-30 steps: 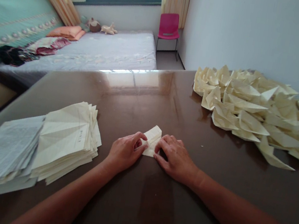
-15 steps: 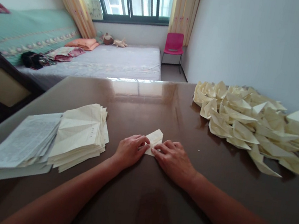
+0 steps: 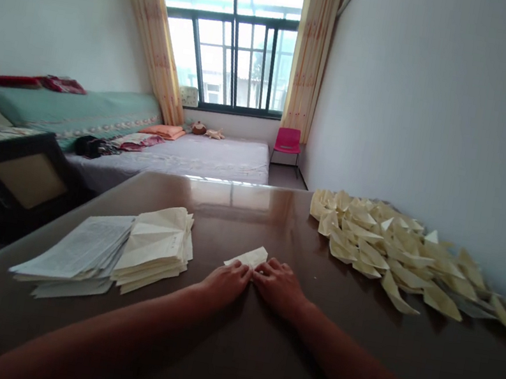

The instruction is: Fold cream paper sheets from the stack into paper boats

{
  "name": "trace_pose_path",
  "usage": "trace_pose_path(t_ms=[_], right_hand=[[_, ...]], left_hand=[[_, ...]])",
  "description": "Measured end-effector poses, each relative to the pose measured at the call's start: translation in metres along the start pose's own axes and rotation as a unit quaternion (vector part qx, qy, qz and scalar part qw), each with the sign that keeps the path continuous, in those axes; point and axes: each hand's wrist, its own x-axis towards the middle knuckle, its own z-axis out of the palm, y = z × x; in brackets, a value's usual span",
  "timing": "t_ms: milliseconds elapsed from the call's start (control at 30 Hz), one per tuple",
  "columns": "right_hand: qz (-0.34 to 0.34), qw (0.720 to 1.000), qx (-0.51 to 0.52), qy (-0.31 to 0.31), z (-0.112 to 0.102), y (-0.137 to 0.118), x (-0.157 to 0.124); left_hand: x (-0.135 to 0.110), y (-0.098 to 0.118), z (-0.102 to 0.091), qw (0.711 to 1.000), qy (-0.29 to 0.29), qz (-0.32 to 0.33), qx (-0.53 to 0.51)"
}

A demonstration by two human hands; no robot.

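Note:
A small folded piece of cream paper [image 3: 249, 257] lies on the brown table in front of me. My left hand [image 3: 228, 281] has its fingers closed on the near left edge of the paper. Opposite it, my right hand [image 3: 280, 284] pinches the near right edge, and the fingertips of both hands almost meet. The fingers hide the paper's near side. To the left sits a stack of cream sheets [image 3: 154, 244], creased on top. Off to the right lies a large pile of folded paper boats [image 3: 371, 238].
Printed grey sheets [image 3: 79, 244] lie left of the cream stack, partly against it. The glossy brown table [image 3: 230, 211] reaches toward a bed [image 3: 219, 157]. A pink chair [image 3: 288, 140] stands by the window, and a dark cabinet [image 3: 26, 177] is at the left.
My view has tilted up, so the scene sits lower. The paper has been folded narrower, and my hands have moved to its near edge, fingertips closer together.

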Motion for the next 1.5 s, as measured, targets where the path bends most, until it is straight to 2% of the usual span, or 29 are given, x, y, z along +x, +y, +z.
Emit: trace_pose_path(t_ms=[200, 300, 433, 633, 1000, 1133, 1267, 1367, 1500], right_hand=[[-0.014, 1.0, -0.025, 0.0, -0.002, -0.002, -0.002], [-0.03, 0.999, -0.042, -0.012, -0.005, -0.004, -0.006], [-0.045, 0.998, -0.047, -0.02, -0.008, -0.008, -0.017], [0.003, 0.999, -0.016, -0.032, 0.0, -0.017, -0.028], [0.062, 0.995, 0.057, -0.054, 0.013, -0.013, -0.034], [0.068, 0.993, 0.07, -0.063, 0.011, -0.014, -0.034], [0.073, 0.991, 0.085, -0.069, 0.008, -0.017, -0.033], [0.078, 0.99, 0.099, -0.066, 0.01, -0.018, -0.033], [0.097, 0.987, 0.107, -0.067, 0.012, -0.018, -0.035]], left_hand=[[-0.039, 0.007, 0.009, 0.998, 0.035, -0.038, -0.047], [-0.047, 0.007, 0.014, 0.996, 0.043, -0.06, -0.059], [-0.042, 0.014, 0.017, 0.994, 0.059, -0.077, -0.056], [-0.035, 0.021, 0.022, 0.993, 0.064, -0.085, -0.044], [-0.044, -0.007, 0.021, 0.993, 0.021, -0.035, -0.111], [-0.036, -0.007, 0.021, 0.993, 0.067, -0.023, -0.097], [-0.023, 0.001, 0.031, 0.987, 0.112, 0.003, -0.114], [-0.019, 0.005, 0.042, 0.981, 0.092, -0.041, -0.167], [-0.023, 0.004, 0.044, 0.974, 0.078, -0.046, -0.208]])
